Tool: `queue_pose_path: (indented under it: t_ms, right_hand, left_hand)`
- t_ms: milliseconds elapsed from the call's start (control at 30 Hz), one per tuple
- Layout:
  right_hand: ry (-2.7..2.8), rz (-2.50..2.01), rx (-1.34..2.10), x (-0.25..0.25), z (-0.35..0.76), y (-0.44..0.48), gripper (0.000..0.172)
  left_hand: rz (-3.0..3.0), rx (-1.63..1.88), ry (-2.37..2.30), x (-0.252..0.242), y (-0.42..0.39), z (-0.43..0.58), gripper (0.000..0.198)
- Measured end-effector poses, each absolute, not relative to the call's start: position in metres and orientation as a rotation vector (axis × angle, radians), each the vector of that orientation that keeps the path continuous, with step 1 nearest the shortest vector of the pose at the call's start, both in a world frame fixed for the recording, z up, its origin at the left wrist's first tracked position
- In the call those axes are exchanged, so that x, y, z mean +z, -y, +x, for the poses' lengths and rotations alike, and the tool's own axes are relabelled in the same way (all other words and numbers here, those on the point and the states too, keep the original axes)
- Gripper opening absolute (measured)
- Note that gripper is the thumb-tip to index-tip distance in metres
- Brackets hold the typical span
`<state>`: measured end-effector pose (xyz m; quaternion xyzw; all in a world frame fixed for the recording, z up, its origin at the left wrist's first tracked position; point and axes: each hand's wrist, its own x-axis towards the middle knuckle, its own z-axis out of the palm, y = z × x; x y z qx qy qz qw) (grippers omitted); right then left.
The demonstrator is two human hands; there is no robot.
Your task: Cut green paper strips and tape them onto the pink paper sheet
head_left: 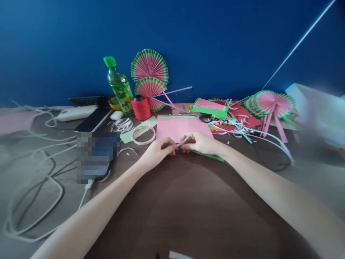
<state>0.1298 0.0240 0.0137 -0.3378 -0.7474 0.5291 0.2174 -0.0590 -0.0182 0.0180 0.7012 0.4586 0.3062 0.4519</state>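
A thin whitish strip (184, 139) runs between my two hands above the dark table. One end is pinched in the closed fingers of my left hand (159, 154). My right hand (198, 143), also closed, grips it slightly farther right. Behind and partly under my hands lies a pink paper sheet (175, 126), with a green sheet edge (210, 155) showing below my right wrist. A ring of white tape (143, 136) lies left of the pink sheet, on a pale green paper. My fingers hide part of the strip.
A phone (101, 154) with a white cable lies left. Behind stand a green bottle (120, 88), red thread spool (141, 108) and pink-green paper fans (149, 66). Black scissors (206, 118), paper scraps (237, 127) and another fan (272, 104) lie right. A blue wall rises behind.
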Motion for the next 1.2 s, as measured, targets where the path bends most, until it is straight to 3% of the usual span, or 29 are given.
queue_pose_path:
  t_ms: [400, 1200]
  right_hand:
    - [1.952, -0.856, 1.718, 0.014, 0.145, -0.038, 0.016]
    - [1.858, -0.933, 1.564, 0.009, 0.141, -0.025, 0.018]
  left_hand:
    - [1.841, 0.571, -1.051, 0.02, -0.007, -0.061, 0.02]
    - [1.954, 0.609, -1.235, 0.014, 0.0, -0.055, 0.021]
